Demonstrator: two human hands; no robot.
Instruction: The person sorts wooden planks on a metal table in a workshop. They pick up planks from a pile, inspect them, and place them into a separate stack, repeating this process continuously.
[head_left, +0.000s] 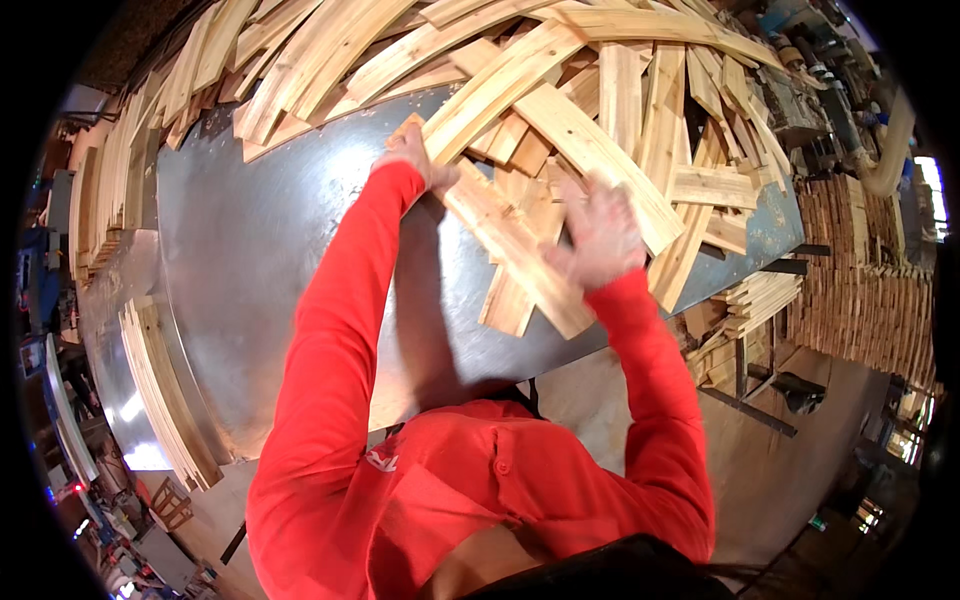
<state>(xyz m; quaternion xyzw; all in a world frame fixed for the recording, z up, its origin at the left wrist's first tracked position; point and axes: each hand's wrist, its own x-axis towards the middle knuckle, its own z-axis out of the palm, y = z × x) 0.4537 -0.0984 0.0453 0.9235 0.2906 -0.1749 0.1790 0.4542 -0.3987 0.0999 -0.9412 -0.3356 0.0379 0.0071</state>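
My left hand [415, 165] is closed round the far-left end of a pale wooden board [515, 250]. This board slants down to the right over the metal tabletop, its near end close to the table's front edge. Beside its right side hovers my right hand [605, 230], blurred by motion, fingers apart and nothing seen in them. A wider knotty board [600, 160] lies just beyond the right hand, on top of other boards. Under the held board, a shorter board [508, 305] sticks out toward me.
A loose heap of boards [350, 50] covers the far side of the metal table [260, 260]. Neatly stacked boards [165, 400] stand at the left. Large stacks of wood [850, 290] rise at the right, near a metal stand [750, 370] on the floor.
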